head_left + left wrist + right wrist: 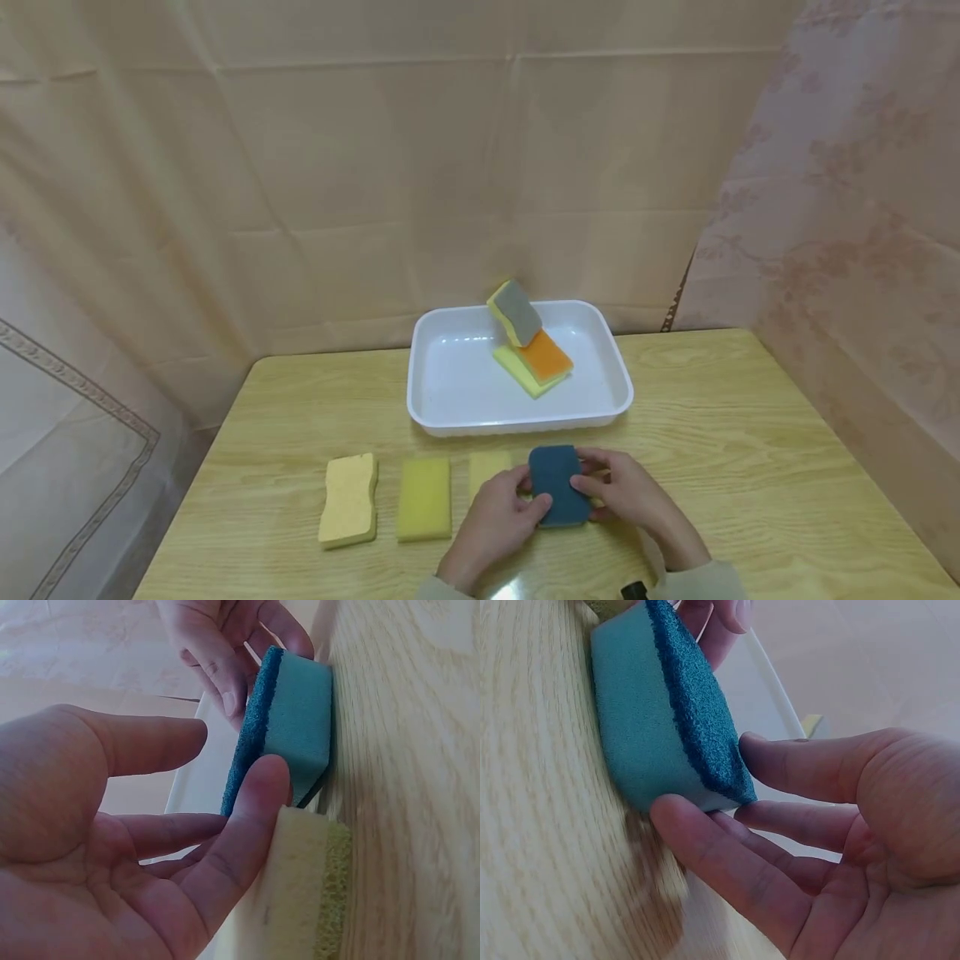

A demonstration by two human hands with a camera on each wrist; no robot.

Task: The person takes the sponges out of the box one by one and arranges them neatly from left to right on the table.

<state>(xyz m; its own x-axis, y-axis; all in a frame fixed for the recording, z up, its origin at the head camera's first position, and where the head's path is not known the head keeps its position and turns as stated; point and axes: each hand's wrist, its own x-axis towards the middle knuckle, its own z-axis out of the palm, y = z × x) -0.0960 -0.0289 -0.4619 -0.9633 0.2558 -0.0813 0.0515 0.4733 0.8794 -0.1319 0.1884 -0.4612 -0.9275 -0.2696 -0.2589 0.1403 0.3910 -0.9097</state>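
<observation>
A teal sponge (556, 487) lies on the table with its dark scouring side up and lighter foam (634, 712) below. My right hand (633, 497) pinches its right end; the thumb (780, 761) is on the scouring layer and the fingers are along the foam side and corner. On the opposite side, my left hand (501, 521) has its fingers (240, 840) against or close beside the sponge. Its thumb (161, 742) stands apart from it in the left wrist view. A pale yellow sponge (296, 885) sits beside the left fingers, partly hidden by that hand in the head view.
To the left lie a yellow sponge (424, 500) and a wavy-edged cream sponge (348, 502). Behind the hands stands a white tray (450, 417). Inside are a light-yellow sponge (517, 367), an orange one (547, 358) and a grey-topped one (517, 312) leaning over the back rim.
</observation>
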